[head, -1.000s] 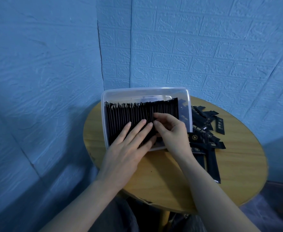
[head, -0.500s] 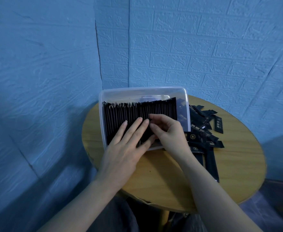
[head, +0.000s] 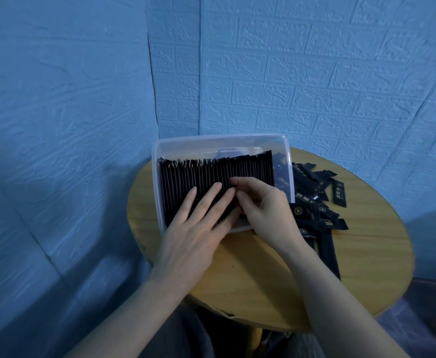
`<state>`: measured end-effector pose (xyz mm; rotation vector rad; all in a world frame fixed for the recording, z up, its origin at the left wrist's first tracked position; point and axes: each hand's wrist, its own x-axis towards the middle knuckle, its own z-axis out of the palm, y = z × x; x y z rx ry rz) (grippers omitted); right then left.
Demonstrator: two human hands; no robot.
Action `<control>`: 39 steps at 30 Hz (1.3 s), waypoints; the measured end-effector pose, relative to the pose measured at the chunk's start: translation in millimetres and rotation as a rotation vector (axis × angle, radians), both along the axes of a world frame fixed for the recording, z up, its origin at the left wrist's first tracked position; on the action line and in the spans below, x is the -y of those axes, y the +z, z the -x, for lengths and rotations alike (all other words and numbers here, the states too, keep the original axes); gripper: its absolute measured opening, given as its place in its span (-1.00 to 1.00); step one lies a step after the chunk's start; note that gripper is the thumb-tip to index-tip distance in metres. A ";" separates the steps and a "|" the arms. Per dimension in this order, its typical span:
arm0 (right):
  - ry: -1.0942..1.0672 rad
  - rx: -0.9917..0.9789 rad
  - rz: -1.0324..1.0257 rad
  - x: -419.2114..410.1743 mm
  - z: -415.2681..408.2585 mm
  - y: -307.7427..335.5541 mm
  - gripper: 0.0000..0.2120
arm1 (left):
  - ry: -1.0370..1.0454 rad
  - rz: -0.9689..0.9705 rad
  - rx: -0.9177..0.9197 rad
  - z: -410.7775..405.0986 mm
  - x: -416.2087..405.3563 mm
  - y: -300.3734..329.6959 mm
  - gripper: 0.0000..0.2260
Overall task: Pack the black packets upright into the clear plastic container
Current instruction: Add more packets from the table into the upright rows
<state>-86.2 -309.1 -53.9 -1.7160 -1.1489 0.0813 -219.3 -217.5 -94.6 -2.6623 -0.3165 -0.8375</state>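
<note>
Little has changed over the last second: the left hand (head: 199,228) still lies flat on the packed row (head: 211,177) in the container (head: 157,161); the right hand (head: 261,208) beside it pinches at one packet's top, so seating likely continues. Loose packets (head: 312,202) wait at the table's (head: 366,267) right edge.

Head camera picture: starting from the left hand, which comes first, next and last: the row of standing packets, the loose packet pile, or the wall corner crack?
1. Row of standing packets: under the left hand, inside the clear container.
2. Loose packet pile: to the right, on the table.
3. Wall corner crack: up behind the container.
</note>
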 end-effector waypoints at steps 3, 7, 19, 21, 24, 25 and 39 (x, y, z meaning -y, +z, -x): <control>-0.095 0.274 0.015 15.6 -1.5 5.5 -0.72 | -0.004 0.000 0.004 0.1 -0.4 -0.3 -0.46; -0.378 0.413 -0.059 52.1 -13.4 7.0 -0.69 | 0.000 0.001 0.001 -1.0 -1.7 -2.5 -0.39; -0.473 0.038 0.256 87.8 -26.0 1.4 -0.72 | -0.002 0.005 0.004 -1.3 -1.8 -3.2 -0.37; -0.441 0.013 0.097 83.6 -23.1 7.3 -0.79 | -0.004 0.006 0.004 -1.3 -1.6 -2.4 -0.38; -0.377 -0.003 -0.082 73.7 -18.6 16.4 -0.82 | 0.001 0.011 -0.008 -1.2 -2.0 -2.1 -0.36; -0.359 -0.008 -0.107 69.8 -17.4 18.3 -0.84 | 0.003 0.010 -0.012 -1.1 -1.9 -2.1 -0.36; -0.158 -0.110 -0.027 -4.8 -8.5 13.9 -0.95 | -0.005 0.040 -0.026 0.3 -1.1 1.3 -0.43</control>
